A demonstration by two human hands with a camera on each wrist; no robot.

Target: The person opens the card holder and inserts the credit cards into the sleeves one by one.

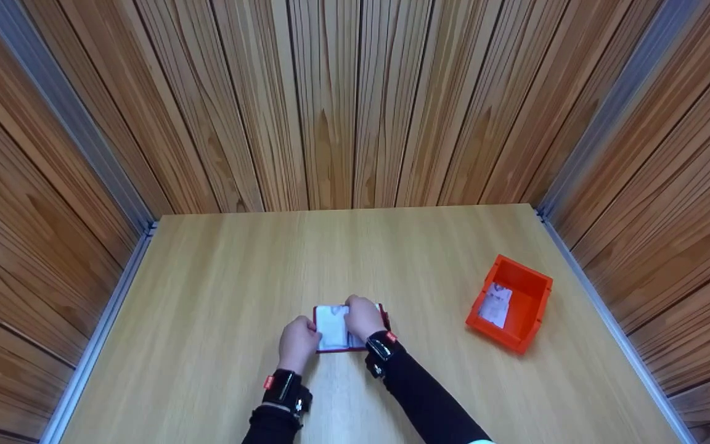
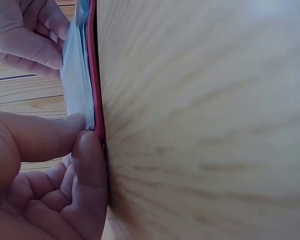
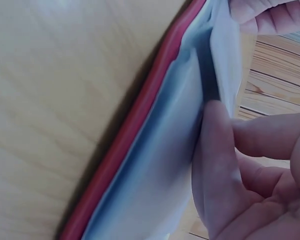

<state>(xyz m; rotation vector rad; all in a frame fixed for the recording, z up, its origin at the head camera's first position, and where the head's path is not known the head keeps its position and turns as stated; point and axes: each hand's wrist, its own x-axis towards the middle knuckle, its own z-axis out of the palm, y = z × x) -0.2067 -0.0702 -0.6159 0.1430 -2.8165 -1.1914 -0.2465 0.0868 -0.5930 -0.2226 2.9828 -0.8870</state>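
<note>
A small red-covered card holder (image 1: 332,328) with translucent sleeve pages lies open on the table in the head view. My left hand (image 1: 297,344) pinches its left edge, thumb and index finger meeting at the page corner in the left wrist view. My right hand (image 1: 365,318) reaches over the middle of the holder. In the right wrist view, its thumb and index finger pinch a whitish sleeve page (image 3: 225,60), which stands apart from the pages below. The red cover (image 3: 135,130) rests on the table beneath them. In the head view, my right hand hides part of the right half.
To the right stands an orange bin (image 1: 530,296) with a pale printed slip or card (image 1: 495,305) inside. Wood-panelled walls (image 1: 330,111) and metal rails (image 1: 614,314) border the light wooden table (image 1: 219,277).
</note>
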